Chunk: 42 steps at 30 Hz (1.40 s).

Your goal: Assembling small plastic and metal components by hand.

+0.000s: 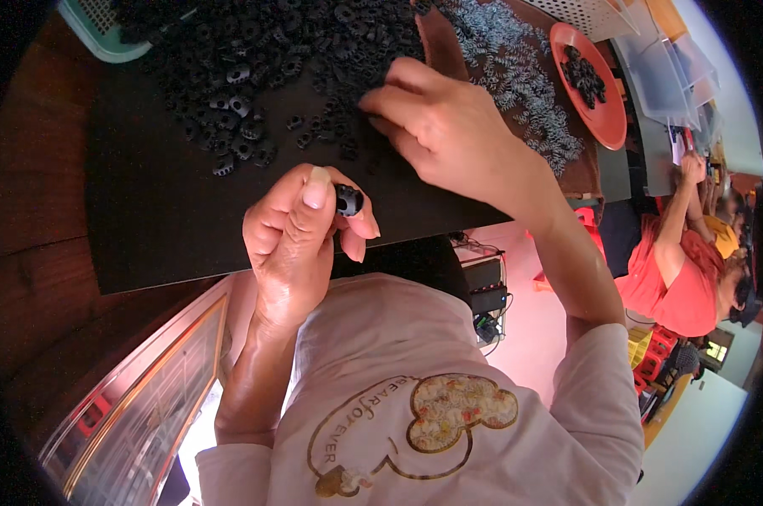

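Observation:
My left hand [301, 223] is closed near the table's front edge. Between its thumb and fingers is a small black plastic cord lock piece [348, 201] with a round opening. At the near edge of a heap of small black parts [348, 88], my right hand [432, 126] has its fingers bent and drawn together. Whatever is at those fingertips is too small to make out. Larger black cord lock bodies [238, 126] lie loose beyond my left hand. To the right of my right hand, many small silvery coil springs [516, 76] are spread on a brown cloth [442, 46].
An orange-red oval plate [615, 126] with black parts stands right of the springs. A green basket [103, 42] sits far left, a white perforated basket [580, 15] far right. Clear plastic bins [664, 76] stand beyond the plate. Another person in red [672, 274] sits at the right.

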Available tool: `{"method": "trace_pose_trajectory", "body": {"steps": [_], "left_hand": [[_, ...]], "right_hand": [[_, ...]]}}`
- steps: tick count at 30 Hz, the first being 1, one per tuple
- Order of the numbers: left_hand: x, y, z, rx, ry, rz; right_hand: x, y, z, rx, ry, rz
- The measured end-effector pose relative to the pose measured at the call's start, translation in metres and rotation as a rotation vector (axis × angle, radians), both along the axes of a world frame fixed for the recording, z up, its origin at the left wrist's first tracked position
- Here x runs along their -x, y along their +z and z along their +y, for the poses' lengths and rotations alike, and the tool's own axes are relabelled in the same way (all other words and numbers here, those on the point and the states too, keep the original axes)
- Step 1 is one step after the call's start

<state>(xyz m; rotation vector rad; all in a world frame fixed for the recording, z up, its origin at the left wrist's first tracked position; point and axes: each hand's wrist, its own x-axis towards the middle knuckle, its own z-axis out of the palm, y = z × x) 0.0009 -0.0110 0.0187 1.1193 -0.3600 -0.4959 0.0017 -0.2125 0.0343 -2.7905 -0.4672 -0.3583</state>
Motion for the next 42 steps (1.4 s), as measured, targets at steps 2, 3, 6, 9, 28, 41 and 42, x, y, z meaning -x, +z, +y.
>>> {"method": "trace_pose_trajectory", "body": {"steps": [2, 3, 6, 9, 28, 41, 42], "left_hand": [[0.002, 0.001, 0.0, -0.008, 0.01, 0.014], [0.003, 0.001, 0.0, -0.015, 0.021, 0.028], [0.001, -0.002, 0.0, 0.039, 0.01, 0.035], [0.001, -0.002, 0.0, 0.039, 0.011, 0.056], [0.001, -0.002, -0.001, 0.068, -0.006, 0.114], [0.0, 0.0, 0.001, 0.079, 0.014, 0.087], [0.0, 0.0, 0.002, 0.08, 0.027, 0.103]], "right_hand": [[-0.005, -0.001, -0.001, -0.023, -0.002, 0.002], [-0.007, 0.0, 0.0, -0.002, 0.005, -0.005], [-0.004, 0.001, 0.001, -0.003, 0.013, -0.027], [0.008, 0.002, 0.001, -0.071, 0.036, -0.057], [0.023, 0.005, 0.018, 0.059, 0.14, -0.003], [0.023, 0.005, 0.023, 0.073, 0.142, -0.001], [0.024, 0.004, 0.023, 0.072, 0.148, -0.004]]}}
